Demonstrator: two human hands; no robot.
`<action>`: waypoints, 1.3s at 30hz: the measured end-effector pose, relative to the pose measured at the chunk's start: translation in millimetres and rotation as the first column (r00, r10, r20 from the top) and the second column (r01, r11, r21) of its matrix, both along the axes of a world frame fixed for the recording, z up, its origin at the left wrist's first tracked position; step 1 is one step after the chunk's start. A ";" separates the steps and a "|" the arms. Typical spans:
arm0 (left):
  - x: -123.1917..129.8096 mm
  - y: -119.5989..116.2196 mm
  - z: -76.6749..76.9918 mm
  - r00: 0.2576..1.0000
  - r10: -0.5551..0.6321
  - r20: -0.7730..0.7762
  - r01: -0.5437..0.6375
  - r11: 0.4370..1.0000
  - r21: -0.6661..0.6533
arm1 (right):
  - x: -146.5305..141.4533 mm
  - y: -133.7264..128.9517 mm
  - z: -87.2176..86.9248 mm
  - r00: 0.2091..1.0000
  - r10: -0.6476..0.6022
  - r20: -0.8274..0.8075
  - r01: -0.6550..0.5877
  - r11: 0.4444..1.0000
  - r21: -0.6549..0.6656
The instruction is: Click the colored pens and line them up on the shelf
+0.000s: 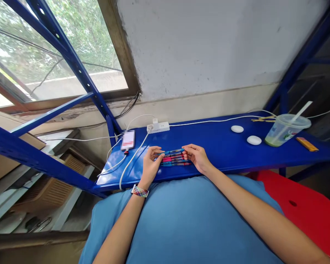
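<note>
Several pens [173, 158] in blue, red and pink lie side by side in a row, running left to right near the front edge of the blue shelf [203, 137]. My left hand [152, 163], with a patterned band at its wrist, grips the left ends of the pens between thumb and fingers. At the other end, my right hand [197, 157] closes its thumb and fingertips on the right ends. Both hands partly cover the pen tips. I cannot tell whether the row rests on the shelf or is just above it.
Behind the hands lies a white power strip [158, 127] with cables. A phone-like device [128, 140] sits at the left. To the right are two white oval objects [254, 140], a plastic cup [284, 130] with a straw and an orange packet [307, 144]. Blue posts [79, 73] rise at both sides.
</note>
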State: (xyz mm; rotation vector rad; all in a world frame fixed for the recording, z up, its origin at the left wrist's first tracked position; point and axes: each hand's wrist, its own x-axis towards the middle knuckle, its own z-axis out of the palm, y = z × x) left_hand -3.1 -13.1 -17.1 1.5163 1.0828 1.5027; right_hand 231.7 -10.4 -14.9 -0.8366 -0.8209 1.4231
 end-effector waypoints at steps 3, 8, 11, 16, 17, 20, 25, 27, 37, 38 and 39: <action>-0.3 1.2 -1.2 1.000 -0.010 0.014 0.010 1.000 0.004 | 1.3 1.7 -2.1 0.999 0.024 -0.035 -0.025 1.000 -0.009; -0.9 2.1 -2.6 0.999 -0.025 0.048 0.026 1.000 -0.008 | 4.3 2.9 -0.9 0.960 0.162 -0.229 -0.179 0.982 -0.054; -0.8 1.5 -2.3 0.998 -0.022 0.056 0.023 1.000 -0.013 | 7.2 2.2 4.1 0.900 0.262 -0.347 -0.318 0.942 -0.112; 0.5 1.5 -1.8 0.998 -0.035 0.058 0.036 0.999 -0.011 | 9.8 0.2 10.3 0.857 0.270 -0.438 -0.352 0.929 -0.115; 0.8 1.9 -2.0 0.998 -0.037 0.057 0.037 0.999 -0.008 | 9.5 0.3 10.0 0.857 0.263 -0.442 -0.343 0.933 -0.110; 1.2 3.2 -2.4 0.999 -0.031 0.038 0.031 0.999 -0.010 | 8.1 2.0 7.2 0.867 0.246 -0.433 -0.318 0.943 -0.102; 1.8 2.9 -0.2 1.000 -0.002 -0.009 0.002 1.000 -0.011 | 7.6 5.2 4.9 0.867 0.225 -0.445 -0.302 0.947 -0.109; 1.8 2.4 0.5 1.000 0.000 -0.020 0.000 1.000 -0.008 | 8.1 5.3 5.1 0.856 0.231 -0.463 -0.311 0.945 -0.104; 2.3 5.4 -3.1 0.999 -0.012 -0.041 0.013 0.999 0.043 | 10.7 4.3 5.9 0.823 0.220 -0.524 -0.321 0.941 -0.110; 2.8 5.1 -2.7 0.999 -0.015 -0.039 0.017 0.999 0.045 | 10.9 4.0 6.6 0.818 0.214 -0.534 -0.319 0.941 -0.113; 3.2 4.7 -2.2 0.999 -0.021 -0.034 0.023 0.999 0.045 | 11.0 3.8 7.2 0.814 0.206 -0.543 -0.316 0.942 -0.116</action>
